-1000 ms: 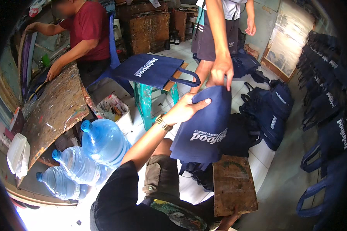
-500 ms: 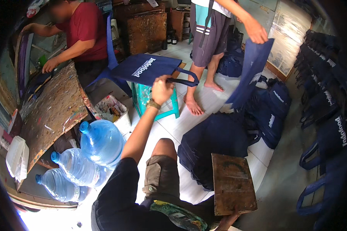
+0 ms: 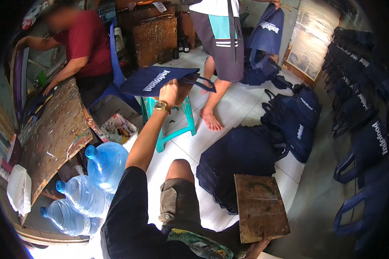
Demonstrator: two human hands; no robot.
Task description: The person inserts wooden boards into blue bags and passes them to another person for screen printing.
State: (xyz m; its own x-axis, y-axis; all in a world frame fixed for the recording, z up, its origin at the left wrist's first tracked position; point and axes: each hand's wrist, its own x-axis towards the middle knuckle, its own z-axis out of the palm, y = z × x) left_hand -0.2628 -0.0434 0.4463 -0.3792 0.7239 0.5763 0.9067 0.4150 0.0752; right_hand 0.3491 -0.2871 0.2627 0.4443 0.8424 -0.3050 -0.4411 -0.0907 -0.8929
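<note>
A navy tote bag with white lettering lies over a wooden board on a green stool, its handle loop hanging toward the right. My left hand, with a gold watch on its wrist, is stretched out and closed on the bag's near edge beside the handle; its fingertips are partly hidden. Low on the right, my right hand grips the bottom edge of a stained wooden board, held upright. Beyond that board lies a heap of dark navy bags on the floor.
A barefoot person stands behind the stool, holding up another bag. One in a red shirt works at a paint-stained table. Blue water jugs stand at left; bags hang along the right.
My left hand has shifted slightly left, from the handle to the bag's edge. The standing person has moved the other bag farther back. My view has shifted a little.
</note>
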